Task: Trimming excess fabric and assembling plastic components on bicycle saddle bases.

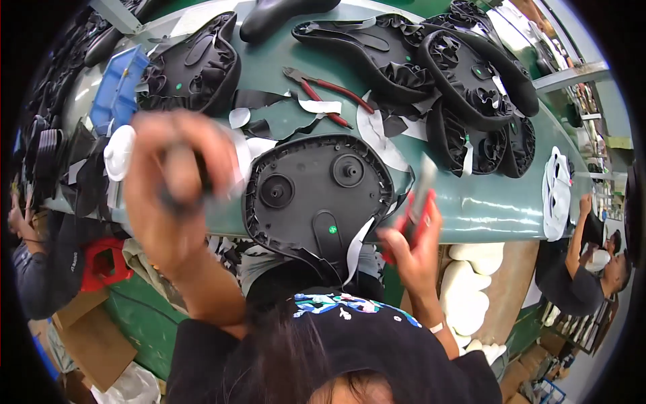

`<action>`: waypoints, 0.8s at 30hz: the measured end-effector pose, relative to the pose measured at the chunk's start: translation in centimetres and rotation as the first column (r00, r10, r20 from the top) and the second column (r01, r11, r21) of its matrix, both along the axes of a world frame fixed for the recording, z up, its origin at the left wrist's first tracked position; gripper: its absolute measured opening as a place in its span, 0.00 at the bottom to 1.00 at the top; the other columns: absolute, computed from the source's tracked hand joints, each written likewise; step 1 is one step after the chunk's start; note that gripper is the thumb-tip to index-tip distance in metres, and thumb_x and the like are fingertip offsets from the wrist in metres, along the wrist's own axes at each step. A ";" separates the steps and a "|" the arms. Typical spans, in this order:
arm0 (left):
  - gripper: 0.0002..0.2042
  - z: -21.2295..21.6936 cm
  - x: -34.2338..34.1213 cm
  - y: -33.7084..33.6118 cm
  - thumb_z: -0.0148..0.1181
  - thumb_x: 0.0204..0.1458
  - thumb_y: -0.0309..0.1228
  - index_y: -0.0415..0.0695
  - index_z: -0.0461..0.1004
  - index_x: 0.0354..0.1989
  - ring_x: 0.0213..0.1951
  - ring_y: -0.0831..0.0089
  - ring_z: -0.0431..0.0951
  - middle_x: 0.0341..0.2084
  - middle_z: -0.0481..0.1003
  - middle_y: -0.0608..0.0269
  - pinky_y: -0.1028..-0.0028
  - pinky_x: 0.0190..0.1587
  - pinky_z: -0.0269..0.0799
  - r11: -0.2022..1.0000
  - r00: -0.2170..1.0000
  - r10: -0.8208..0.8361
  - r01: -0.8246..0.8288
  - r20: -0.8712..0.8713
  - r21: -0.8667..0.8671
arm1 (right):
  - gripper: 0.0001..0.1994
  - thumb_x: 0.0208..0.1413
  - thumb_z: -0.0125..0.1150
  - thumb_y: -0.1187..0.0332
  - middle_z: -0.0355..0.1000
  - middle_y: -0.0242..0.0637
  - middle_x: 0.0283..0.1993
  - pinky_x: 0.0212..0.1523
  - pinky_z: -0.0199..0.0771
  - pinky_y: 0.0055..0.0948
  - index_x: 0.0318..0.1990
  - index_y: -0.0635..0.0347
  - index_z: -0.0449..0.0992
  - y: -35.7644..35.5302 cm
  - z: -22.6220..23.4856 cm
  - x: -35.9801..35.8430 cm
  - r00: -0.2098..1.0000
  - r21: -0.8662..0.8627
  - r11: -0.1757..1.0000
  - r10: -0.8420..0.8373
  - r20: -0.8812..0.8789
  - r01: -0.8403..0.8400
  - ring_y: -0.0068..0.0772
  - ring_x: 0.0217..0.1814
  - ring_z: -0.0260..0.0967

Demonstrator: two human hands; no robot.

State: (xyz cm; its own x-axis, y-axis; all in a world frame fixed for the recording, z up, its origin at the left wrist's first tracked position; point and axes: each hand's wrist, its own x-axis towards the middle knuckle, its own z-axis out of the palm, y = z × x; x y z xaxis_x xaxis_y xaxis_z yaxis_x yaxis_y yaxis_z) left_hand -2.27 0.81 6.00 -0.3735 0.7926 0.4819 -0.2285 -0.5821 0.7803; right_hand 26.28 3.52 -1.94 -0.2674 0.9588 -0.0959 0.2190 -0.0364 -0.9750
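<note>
On the table edge in front of me lies a black seat-shaped part (308, 209), underside up, with two round mounts and trimmed black covering around its rim. A white strip (356, 250) hangs off its near right side. My right hand (416, 252) grips a red-handled knife (418, 214), its pale blade pointing up, just right of the part. Raised left of the part, my left hand (178, 172) is smeared by motion. Its fingers curl round something dark that I cannot make out. Red-handled pliers (321, 91) rest beyond the part among black and white scraps (286, 124).
More black seat parts (471, 81) are piled at the far right, with another (195, 67) at the far left beside a blue bin (116, 87). White shaped pieces (557, 195) lie at the right edge. Co-workers (585, 269) are at both sides.
</note>
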 end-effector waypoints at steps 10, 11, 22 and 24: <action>0.20 -0.1 4.2 -9.9 0.55 0.39 0.21 0.38 0.66 0.45 0.46 0.57 0.71 0.47 0.69 0.51 0.63 0.43 0.63 0.707 0.152 -0.431 -0.556 -0.890 -0.437 | 0.28 0.57 0.57 0.65 0.69 0.35 0.35 0.25 0.72 0.20 0.63 0.60 0.53 6.7 0.8 -8.1 0.986 0.092 0.987 0.138 -0.095 -0.129 0.22 0.30 0.70; 0.23 0.7 4.9 -8.5 0.57 0.39 0.23 0.38 0.63 0.49 0.47 0.56 0.71 0.49 0.67 0.49 0.63 0.42 0.63 0.760 0.201 -0.468 -0.406 -0.861 -0.508 | 0.27 0.59 0.55 0.65 0.70 0.36 0.36 0.25 0.73 0.22 0.63 0.60 0.53 6.2 1.3 -7.6 0.986 0.085 0.987 0.146 -0.080 -0.139 0.23 0.30 0.71; 0.13 1.0 5.1 -2.8 0.62 0.46 0.38 0.45 0.69 0.34 0.31 0.61 0.73 0.27 0.71 0.62 0.64 0.31 0.67 0.858 0.511 -0.500 0.188 -0.699 -0.477 | 0.24 0.60 0.52 0.67 0.71 0.39 0.40 0.29 0.71 0.23 0.63 0.60 0.56 2.3 2.1 -1.5 0.998 0.165 0.985 0.038 0.055 -0.047 0.22 0.28 0.68; 0.13 -0.2 7.1 -0.5 0.65 0.44 0.39 0.43 0.71 0.21 0.25 0.63 0.73 0.21 0.73 0.61 0.66 0.28 0.67 0.871 0.363 -0.187 -0.369 -0.913 -0.325 | 0.24 0.61 0.50 0.68 0.68 0.33 0.34 0.26 0.68 0.19 0.64 0.60 0.55 2.1 2.5 -2.5 0.993 0.257 0.962 0.071 0.092 -0.093 0.19 0.27 0.66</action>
